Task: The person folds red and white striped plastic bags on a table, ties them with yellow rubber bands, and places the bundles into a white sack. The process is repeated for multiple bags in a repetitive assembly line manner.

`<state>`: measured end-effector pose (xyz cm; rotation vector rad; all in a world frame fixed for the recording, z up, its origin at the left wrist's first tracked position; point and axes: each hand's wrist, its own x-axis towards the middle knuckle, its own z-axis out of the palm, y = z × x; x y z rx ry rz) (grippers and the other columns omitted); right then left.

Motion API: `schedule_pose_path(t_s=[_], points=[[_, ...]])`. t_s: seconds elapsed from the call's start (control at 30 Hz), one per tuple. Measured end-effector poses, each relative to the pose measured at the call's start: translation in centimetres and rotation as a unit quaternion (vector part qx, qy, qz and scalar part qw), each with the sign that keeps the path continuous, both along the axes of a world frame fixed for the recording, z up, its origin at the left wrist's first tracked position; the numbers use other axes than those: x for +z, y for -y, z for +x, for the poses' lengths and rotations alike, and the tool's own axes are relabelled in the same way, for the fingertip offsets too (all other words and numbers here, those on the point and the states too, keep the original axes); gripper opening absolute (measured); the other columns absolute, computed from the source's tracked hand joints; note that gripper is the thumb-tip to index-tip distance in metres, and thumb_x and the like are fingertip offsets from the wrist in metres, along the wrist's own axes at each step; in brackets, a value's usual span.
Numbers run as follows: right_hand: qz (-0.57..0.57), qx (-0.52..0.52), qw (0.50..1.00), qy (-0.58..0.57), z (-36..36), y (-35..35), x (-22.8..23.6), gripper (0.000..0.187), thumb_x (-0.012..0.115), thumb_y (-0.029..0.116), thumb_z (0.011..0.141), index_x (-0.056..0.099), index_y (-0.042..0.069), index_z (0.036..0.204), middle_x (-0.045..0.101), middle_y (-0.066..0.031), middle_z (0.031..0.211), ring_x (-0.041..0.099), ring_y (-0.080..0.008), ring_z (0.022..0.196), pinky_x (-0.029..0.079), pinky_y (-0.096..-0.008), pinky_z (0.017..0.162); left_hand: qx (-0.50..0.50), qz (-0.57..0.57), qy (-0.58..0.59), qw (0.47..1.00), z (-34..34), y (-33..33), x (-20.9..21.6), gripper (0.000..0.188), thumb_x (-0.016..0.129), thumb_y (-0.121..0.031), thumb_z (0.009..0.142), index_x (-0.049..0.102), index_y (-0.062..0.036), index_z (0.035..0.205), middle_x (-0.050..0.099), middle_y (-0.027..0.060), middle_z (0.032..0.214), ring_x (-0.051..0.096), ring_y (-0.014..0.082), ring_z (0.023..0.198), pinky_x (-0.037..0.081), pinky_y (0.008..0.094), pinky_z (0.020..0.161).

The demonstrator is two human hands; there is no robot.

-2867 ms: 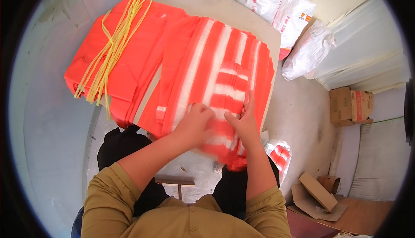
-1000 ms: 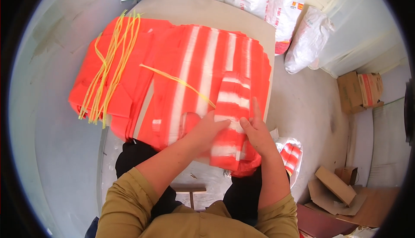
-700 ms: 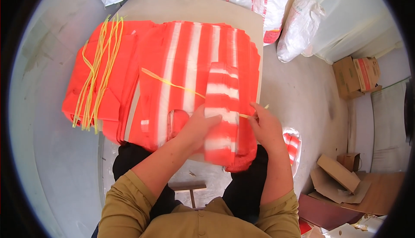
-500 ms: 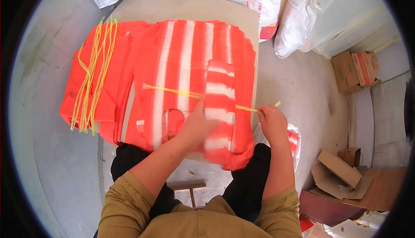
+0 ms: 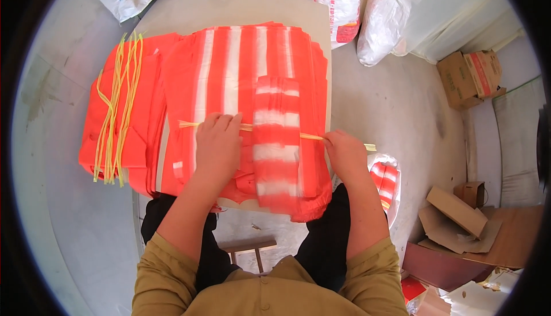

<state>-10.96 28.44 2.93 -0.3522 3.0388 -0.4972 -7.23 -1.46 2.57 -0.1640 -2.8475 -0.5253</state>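
A narrow folded bundle of orange-red cloth with whitish bands (image 5: 276,135) lies on a broad stack of striped orange-red cloth (image 5: 215,75). A thin yellow strap (image 5: 311,137) runs crosswise beneath the bundle and sticks out on both sides. Left of the bundle, my left hand (image 5: 220,146) is closed over the strap, its fingertips bent down on it; the strap's free end shows beyond the fingers. To the right, my right hand (image 5: 348,155) pinches the strap, whose other end pokes out past the hand. More yellow straps (image 5: 117,109) lie loose on the folded cloth at the left.
The stack rests on a beige tabletop (image 5: 241,9). White sacks (image 5: 381,17) stand behind it. At the right are cardboard boxes (image 5: 470,80) and an opened carton (image 5: 453,218). A clear bag with striped bundles (image 5: 385,181) sits on the floor beside my right arm.
My left hand has moved left off the bundle and onto the strap. My right hand still holds the strap's right part. The view has shifted slightly.
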Motion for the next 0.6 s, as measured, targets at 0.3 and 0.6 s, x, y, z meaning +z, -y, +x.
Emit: schedule_pose_path(t_s=[0.3, 0.6], points=[[-0.191, -0.063, 0.962, 0.185, -0.6, -2.7, 1.6, 0.025, 0.065, 0.024, 0.094, 0.074, 0.003, 0.104, 0.067, -0.0098, 0.093, 0.065, -0.0248, 0.089, 0.053, -0.0368, 0.079, 0.000, 0.131, 0.178, 0.975, 0.5, 1.2, 1.5, 0.020, 0.064, -0.008, 0.097, 0.073, -0.0024, 0.113, 0.073, 0.0101, 0.084, 0.069, 0.0235, 0.080, 0.055, 0.0372, 0.073], [-0.587, -0.109, 0.749, 0.287, -0.9, 1.5, 2.9, 0.030, 0.053, 0.017, 0.106, 0.073, -0.004, 0.113, 0.072, -0.0061, 0.114, 0.061, -0.0136, 0.099, 0.047, -0.0281, 0.097, -0.084, 0.284, 0.245, 0.923, 1.1, 1.2, 1.0, 0.016, 0.062, 0.000, 0.097, 0.075, -0.0002, 0.107, 0.073, 0.0099, 0.089, 0.067, 0.0156, 0.080, 0.054, 0.0295, 0.074]])
